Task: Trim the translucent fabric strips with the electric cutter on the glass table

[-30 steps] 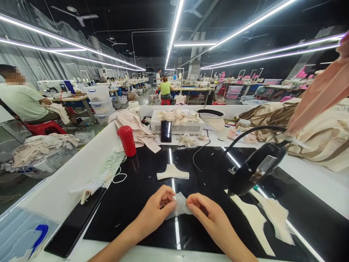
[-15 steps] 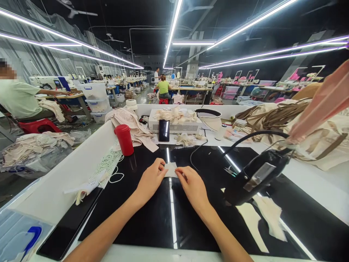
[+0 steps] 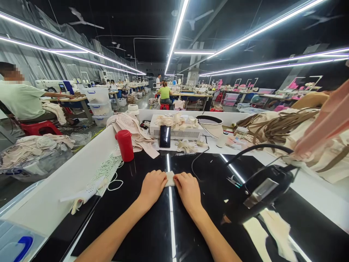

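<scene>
A small cream fabric piece lies on the glossy black work surface, between my two hands. My left hand grips its left edge, fingers curled together. On the right edge, my right hand does the same with closed fingers. Both hands rest low over the black surface. Larger cream cut pieces lie to the right, beside a black device with a cable.
A red lidded cup and pale green cord are at the left. Behind stand a phone and a white vented box topped with fabric. Small scissors lie right. A person sits far left.
Both hands have curled over more, with the fingers closer round the cream piece, and less of it shows. The whole view has shifted slightly, so the scene sits lower.
</scene>
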The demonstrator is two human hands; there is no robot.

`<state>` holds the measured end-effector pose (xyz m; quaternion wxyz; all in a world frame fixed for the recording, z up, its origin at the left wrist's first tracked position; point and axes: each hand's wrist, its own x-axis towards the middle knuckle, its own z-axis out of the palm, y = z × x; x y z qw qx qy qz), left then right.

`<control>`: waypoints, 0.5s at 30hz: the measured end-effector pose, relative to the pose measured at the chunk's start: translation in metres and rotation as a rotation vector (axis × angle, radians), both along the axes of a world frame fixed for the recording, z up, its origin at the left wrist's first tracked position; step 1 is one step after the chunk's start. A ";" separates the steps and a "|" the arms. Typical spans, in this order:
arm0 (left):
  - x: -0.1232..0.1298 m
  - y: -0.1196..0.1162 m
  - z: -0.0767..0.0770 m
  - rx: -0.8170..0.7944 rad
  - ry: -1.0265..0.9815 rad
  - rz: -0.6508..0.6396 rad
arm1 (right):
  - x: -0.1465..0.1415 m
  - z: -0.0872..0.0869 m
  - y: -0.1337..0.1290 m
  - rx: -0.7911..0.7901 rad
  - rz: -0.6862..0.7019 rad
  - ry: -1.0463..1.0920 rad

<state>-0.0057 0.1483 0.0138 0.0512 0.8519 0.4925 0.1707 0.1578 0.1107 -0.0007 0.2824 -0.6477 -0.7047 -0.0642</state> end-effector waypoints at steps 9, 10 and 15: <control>0.000 0.000 -0.004 0.041 -0.026 0.000 | 0.000 0.008 -0.018 0.069 0.067 -0.006; -0.001 0.000 -0.003 0.046 -0.034 -0.003 | 0.001 0.011 -0.026 0.072 0.094 -0.004; -0.003 -0.003 0.006 0.076 -0.080 -0.025 | 0.021 0.019 -0.085 0.027 0.365 0.056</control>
